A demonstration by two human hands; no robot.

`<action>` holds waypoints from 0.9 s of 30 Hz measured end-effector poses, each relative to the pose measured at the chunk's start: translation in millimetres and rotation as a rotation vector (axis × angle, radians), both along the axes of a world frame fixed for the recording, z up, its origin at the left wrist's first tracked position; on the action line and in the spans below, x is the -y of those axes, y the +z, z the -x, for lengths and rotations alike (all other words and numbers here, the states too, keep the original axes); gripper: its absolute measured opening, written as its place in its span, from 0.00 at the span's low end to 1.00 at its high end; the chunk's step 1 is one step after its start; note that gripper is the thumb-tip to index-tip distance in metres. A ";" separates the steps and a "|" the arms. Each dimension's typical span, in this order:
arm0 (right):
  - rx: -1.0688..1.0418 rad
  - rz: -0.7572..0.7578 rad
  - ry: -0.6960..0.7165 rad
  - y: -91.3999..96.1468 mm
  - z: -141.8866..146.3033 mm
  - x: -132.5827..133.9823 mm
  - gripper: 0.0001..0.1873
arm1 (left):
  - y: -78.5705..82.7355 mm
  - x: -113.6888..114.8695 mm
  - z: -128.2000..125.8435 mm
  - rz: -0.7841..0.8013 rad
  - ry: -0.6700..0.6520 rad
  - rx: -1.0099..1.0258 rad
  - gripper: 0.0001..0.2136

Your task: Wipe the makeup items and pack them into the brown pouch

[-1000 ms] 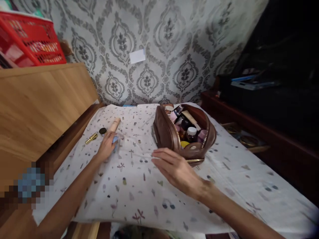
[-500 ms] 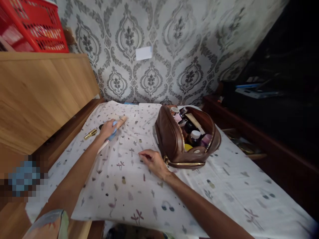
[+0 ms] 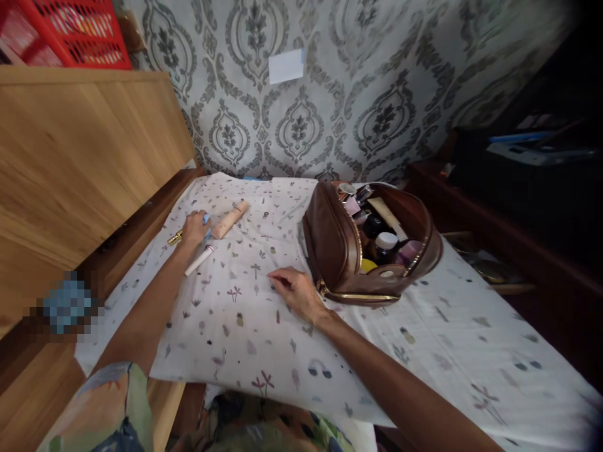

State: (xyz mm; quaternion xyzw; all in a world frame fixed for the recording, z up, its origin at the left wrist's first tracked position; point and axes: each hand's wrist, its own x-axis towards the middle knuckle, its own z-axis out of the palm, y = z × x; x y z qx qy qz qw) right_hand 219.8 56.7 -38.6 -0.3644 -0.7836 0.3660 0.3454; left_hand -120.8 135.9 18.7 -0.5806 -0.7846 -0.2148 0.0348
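My left hand (image 3: 195,227) reaches to the far left of the patterned white cloth (image 3: 264,326), its fingers closed round a small blue thing. Beside it lie a beige tube (image 3: 229,220), a white stick (image 3: 198,260) and a gold tube (image 3: 175,238). My right hand (image 3: 296,291) rests on the cloth with fingers loosely curled and nothing in them, just left of an open brown zip pouch (image 3: 335,248). The pouch is packed with several cosmetics, among them a white-capped jar (image 3: 385,241).
A tall wooden panel (image 3: 80,157) rises on the left with a red crate (image 3: 78,31) on top. Patterned wallpaper is behind, with a white note (image 3: 286,66) stuck on it. A dark wooden shelf (image 3: 494,213) with books runs along the right.
My left hand has moved further away along the cloth, and a white stick now lies behind it. My right hand came down onto the cloth beside the pouch. The view shifted up and left.
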 end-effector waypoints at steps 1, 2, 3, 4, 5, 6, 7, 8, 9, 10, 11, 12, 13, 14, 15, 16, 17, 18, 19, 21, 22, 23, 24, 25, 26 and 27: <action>0.001 0.004 -0.002 0.0 -0.1 -0.2 0.11 | 4.2 5.9 -3.5 -0.039 -0.006 0.019 0.12; -0.002 0.014 -0.003 0.1 0.0 -0.5 0.11 | 7.9 12.7 -9.0 -0.073 -0.018 0.041 0.13; -0.014 0.028 -0.006 0.1 0.3 -0.8 0.12 | 10.7 20.4 -16.8 -0.096 -0.036 0.061 0.14; -0.036 0.048 -0.005 0.2 0.9 -1.0 0.13 | 12.4 29.1 -27.4 -0.114 -0.066 0.093 0.14; -0.068 0.075 0.000 0.2 1.7 -1.1 0.16 | 12.9 38.5 -41.0 -0.124 -0.109 0.133 0.15; -0.110 0.110 0.011 0.0 2.7 -1.2 0.19 | 12.4 48.4 -57.1 -0.131 -0.161 0.177 0.16; -0.157 0.150 0.024 -0.4 3.9 -1.4 0.23 | 11.1 58.3 -75.2 -0.173 -0.252 0.302 0.16; -0.205 0.197 0.044 -1.1 5.1 -1.6 0.28 | 9.3 68.0 -94.3 -0.192 -0.350 0.409 0.16; -0.254 0.247 0.064 -2.0 6.1 -2.0 0.32 | 7.2 76.8 -113.1 -0.199 -0.431 0.475 0.15; -0.298 0.295 0.084 -3.3 6.7 -2.5 0.35 | 4.9 84.6 -130.4 -0.188 -0.502 0.499 0.14; -0.334 0.337 0.102 -4.6 6.9 -3.1 0.37 | 2.4 91.0 -145.3 -0.175 -0.546 0.496 0.13; -0.356 0.369 0.111 -5.9 6.5 -3.7 0.38 | -0.3 96.0 -157.0 -0.168 -0.577 0.470 0.12; -0.367 0.393 0.113 -7.0 5.6 -4.3 0.37 | -3.2 99.6 -165.1 -0.160 -0.591 0.449 0.11; -0.369 0.405 0.107 -7.6 4.3 -4.7 0.36 | -6.2 102.2 -169.8 -0.153 -0.593 0.439 0.10; -0.363 0.408 0.097 -7.8 2.9 -4.7 0.35 | -9.2 103.8 -171.5 -0.149 -0.584 0.445 0.10; -0.355 0.405 0.094 -7.5 1.6 -4.3 0.34 | -11.9 104.7 -170.8 -0.150 -0.568 0.466 0.10; -0.348 0.397 0.101 -6.8 0.8 -3.5 0.32 | -14.2 105.1 -168.6 -0.160 -0.550 0.495 0.10; -0.341 0.388 0.119 -5.9 0.4 -2.2 0.31 | -16.1 105.1 -165.6 -0.178 -0.531 0.524 0.10; -0.331 0.380 0.148 -4.9 0.6 -0.5 0.31 | -17.6 104.8 -162.4 -0.206 -0.514 0.555 0.09; -0.309 0.373 0.207 -3.3 2.2 3.3 0.31 | -20.3 102.8 -157.0 -0.252 -0.487 0.651 0.09; -0.301 0.376 0.232 -2.9 3.3 5.0 0.32 | -22.0 101.2 -155.2 -0.251 -0.473 0.730 0.08; -0.299 0.385 0.251 -2.7 4.4 6.2 0.33 | -24.1 99.2 -154.0 -0.235 -0.458 0.825 0.09; -0.306 0.401 0.268 -2.6 5.3 6.9 0.34 | -26.7 96.9 -153.3 -0.210 -0.443 0.929 0.09; -0.320 0.422 0.282 -2.4 5.9 7.0 0.35 | -29.5 94.6 -153.0 -0.184 -0.427 1.028 0.09; -0.341 0.443 0.287 -2.0 6.2 6.5 0.35 | -32.5 92.5 -153.1 -0.164 -0.416 1.111 0.10; -0.365 0.463 0.283 -1.3 6.1 5.6 0.35 | -35.2 91.0 -153.4 -0.155 -0.414 1.171 0.11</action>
